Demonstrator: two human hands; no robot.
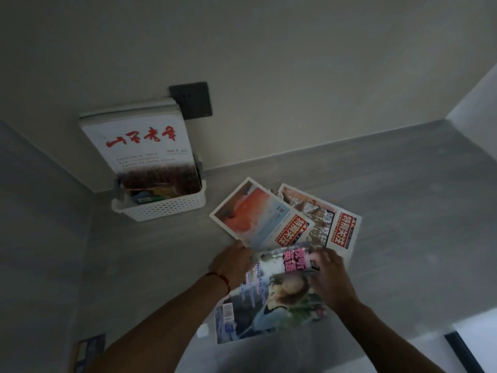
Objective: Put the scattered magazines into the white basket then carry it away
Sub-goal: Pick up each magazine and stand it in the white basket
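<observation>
1. White basket (161, 208): stood on the bench (390, 184) against the wall, magazines upright inside, front one red-titled (139, 146). Room remained at its front.
2. Left hand (231, 265): grip rested at the left edge of the lower magazine; whether it pinched the edge could not be told.
3. Orange-cover magazine (255, 214): flat, overlapping a second (338, 224), both awaiting collection.
4. Portrait-cover magazine (269, 300): nearest item, top edge lifted.
5. Right hand (328, 275): grip grasped that top edge. Advice: square the sheets together, lift as one stack, insert spine-down.

White perforated basket (164, 207), red-lettered white magazine (139, 146), grey counter (403, 211).
</observation>
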